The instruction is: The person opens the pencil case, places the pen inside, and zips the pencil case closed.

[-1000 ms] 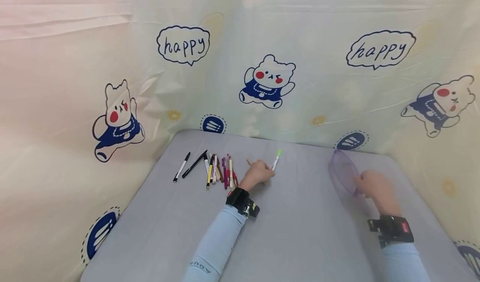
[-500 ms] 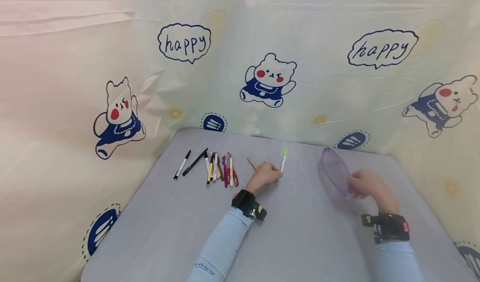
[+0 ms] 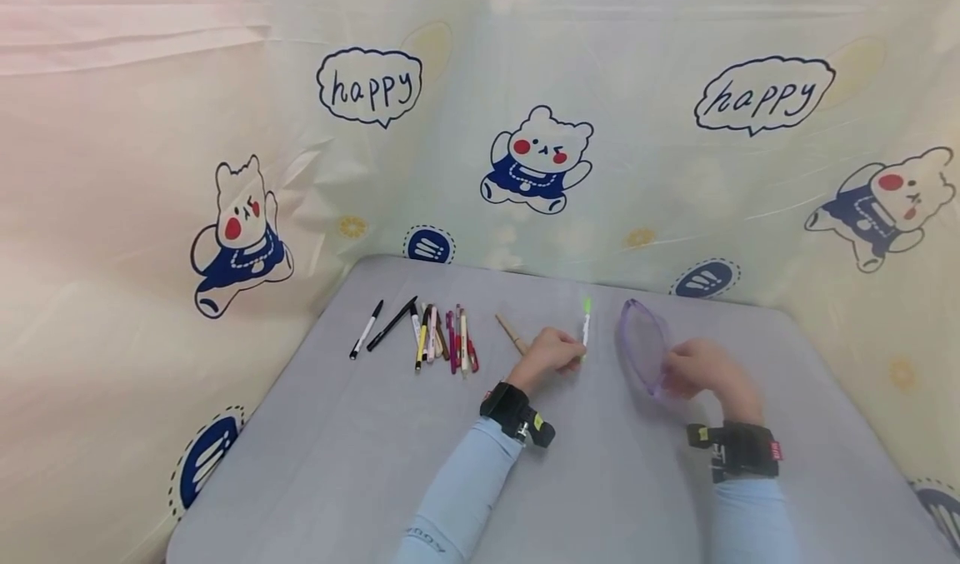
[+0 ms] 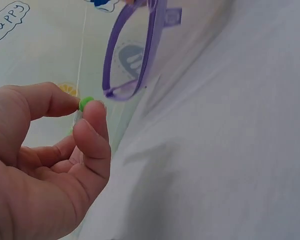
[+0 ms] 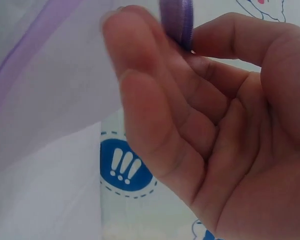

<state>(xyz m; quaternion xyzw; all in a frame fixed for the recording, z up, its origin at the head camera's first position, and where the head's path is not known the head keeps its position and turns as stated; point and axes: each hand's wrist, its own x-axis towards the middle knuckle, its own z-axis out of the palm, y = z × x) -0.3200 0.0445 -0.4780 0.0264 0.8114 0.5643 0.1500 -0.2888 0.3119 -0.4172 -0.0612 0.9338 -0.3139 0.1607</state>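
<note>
My left hand pinches a white marker with a bright green tip by its near end, and the marker points toward the back wall. In the left wrist view its green end shows between thumb and fingertips. To the right, my right hand grips the edge of a see-through purple zip pouch. The pouch's mouth gapes toward the marker, with a gap between the two. The right wrist view shows the purple zip edge between thumb and fingers.
Left of my left hand lies a tan pen. Farther left is a loose pile of pens, including a yellow-and-black one. A black pen and a white-and-black pen lie beside it. A printed cloth wall borders the grey table.
My left hand has moved right with the marker, uncovering more of the tan pen. My right hand has brought the pouch left, so the two are closer together.
</note>
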